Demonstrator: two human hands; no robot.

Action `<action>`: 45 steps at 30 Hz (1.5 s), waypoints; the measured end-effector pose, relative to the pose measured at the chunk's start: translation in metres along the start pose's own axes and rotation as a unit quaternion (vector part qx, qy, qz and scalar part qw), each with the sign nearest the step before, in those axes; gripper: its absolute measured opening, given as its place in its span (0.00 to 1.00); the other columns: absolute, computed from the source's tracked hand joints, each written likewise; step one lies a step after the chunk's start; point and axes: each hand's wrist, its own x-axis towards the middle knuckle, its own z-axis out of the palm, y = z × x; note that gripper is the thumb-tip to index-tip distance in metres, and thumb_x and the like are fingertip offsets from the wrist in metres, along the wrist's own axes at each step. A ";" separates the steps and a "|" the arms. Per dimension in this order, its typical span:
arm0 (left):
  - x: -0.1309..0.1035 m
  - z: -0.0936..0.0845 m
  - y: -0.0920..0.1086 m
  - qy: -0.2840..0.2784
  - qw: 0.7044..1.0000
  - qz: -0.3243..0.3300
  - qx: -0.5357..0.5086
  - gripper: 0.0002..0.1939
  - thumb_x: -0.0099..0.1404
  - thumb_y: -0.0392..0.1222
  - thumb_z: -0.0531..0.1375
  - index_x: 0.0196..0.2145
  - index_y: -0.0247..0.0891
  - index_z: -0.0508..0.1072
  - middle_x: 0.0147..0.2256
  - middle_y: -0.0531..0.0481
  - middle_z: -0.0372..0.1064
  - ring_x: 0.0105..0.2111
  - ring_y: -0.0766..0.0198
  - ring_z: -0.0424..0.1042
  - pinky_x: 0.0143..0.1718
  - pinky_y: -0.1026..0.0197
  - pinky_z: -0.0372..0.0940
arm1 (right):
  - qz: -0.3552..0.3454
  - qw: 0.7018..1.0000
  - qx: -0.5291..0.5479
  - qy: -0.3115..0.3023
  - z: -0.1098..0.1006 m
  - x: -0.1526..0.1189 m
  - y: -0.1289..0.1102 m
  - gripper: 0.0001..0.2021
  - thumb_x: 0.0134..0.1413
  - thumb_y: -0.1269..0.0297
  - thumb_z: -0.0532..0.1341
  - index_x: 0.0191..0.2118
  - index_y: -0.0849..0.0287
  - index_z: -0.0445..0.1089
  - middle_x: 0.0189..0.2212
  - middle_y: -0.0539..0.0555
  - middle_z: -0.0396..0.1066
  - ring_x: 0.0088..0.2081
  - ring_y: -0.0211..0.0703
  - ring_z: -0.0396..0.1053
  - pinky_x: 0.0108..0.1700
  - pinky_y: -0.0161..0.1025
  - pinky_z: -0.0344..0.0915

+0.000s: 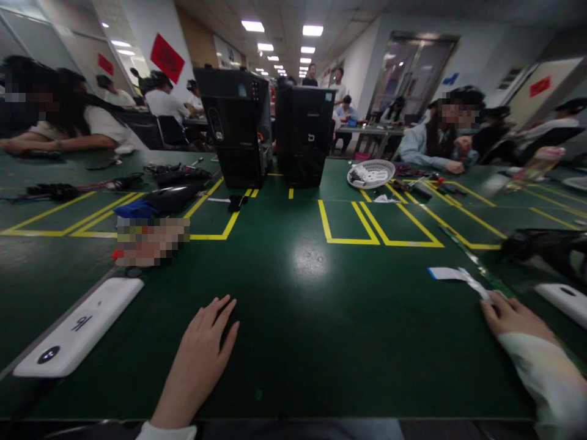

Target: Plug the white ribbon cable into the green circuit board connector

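Note:
My left hand (204, 345) rests palm down on the green table, its fingers stretched out and a little apart, with nothing in it. Off to the right, my right hand (518, 321) has its fingertips closed on the near end of a white flat ribbon cable (447, 274). This cable bends partway along, and its far end has a blue edge lying on the table. Where the fingers meet it, part of the cable is hidden.
Two black computer towers (305, 137) stand at the back centre. A white basket (371, 174) sits right of them. White power banks or similar flat devices (82, 324) lie at both sides. Yellow tape (353, 241) marks the green tabletop (293, 360). Other people sit around.

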 end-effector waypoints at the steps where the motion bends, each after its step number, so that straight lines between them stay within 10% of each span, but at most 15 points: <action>1: 0.000 0.001 -0.001 0.000 1.000 0.001 -0.001 0.26 0.69 0.51 0.47 0.56 0.33 0.68 0.57 0.38 0.65 0.58 0.47 0.63 0.59 0.41 0.59 | 0.013 1.000 0.014 -0.015 -0.002 -0.002 -0.002 0.35 0.62 0.46 0.36 0.61 0.62 0.63 0.59 0.70 0.61 0.57 0.67 0.63 0.48 0.62 0.67; 19: -0.001 -0.001 0.000 -0.014 1.000 -0.008 0.004 0.28 0.69 0.53 0.46 0.58 0.33 0.67 0.58 0.38 0.64 0.59 0.47 0.62 0.59 0.41 0.58 | 0.056 0.995 0.078 0.028 -0.023 -0.021 -0.023 0.35 0.58 0.44 0.39 0.53 0.62 0.70 0.59 0.71 0.61 0.59 0.70 0.58 0.53 0.66 0.60; 24: 0.000 -0.001 0.001 -0.008 1.000 -0.004 0.003 0.28 0.69 0.52 0.46 0.57 0.32 0.68 0.58 0.37 0.65 0.58 0.46 0.63 0.58 0.41 0.60 | -0.031 0.996 0.077 0.042 -0.023 -0.017 -0.025 0.30 0.57 0.49 0.43 0.51 0.63 0.70 0.58 0.70 0.63 0.60 0.71 0.57 0.53 0.73 0.56; 28: 0.001 0.000 0.002 0.007 1.000 0.002 -0.001 0.27 0.69 0.51 0.47 0.56 0.31 0.69 0.57 0.37 0.66 0.58 0.46 0.64 0.58 0.41 0.60 | -0.170 0.972 0.148 0.071 -0.020 -0.011 -0.039 0.26 0.56 0.53 0.47 0.48 0.65 0.71 0.51 0.72 0.69 0.55 0.62 0.66 0.57 0.58 0.62; 45: 0.001 -0.004 0.003 -0.011 1.000 -0.010 -0.002 0.27 0.69 0.51 0.47 0.57 0.33 0.67 0.58 0.38 0.65 0.58 0.47 0.63 0.59 0.41 0.59 | -0.542 0.764 0.334 0.103 -0.062 -0.059 -0.260 0.20 0.66 0.57 0.48 0.53 0.62 0.68 0.51 0.65 0.67 0.54 0.53 0.66 0.54 0.56 0.65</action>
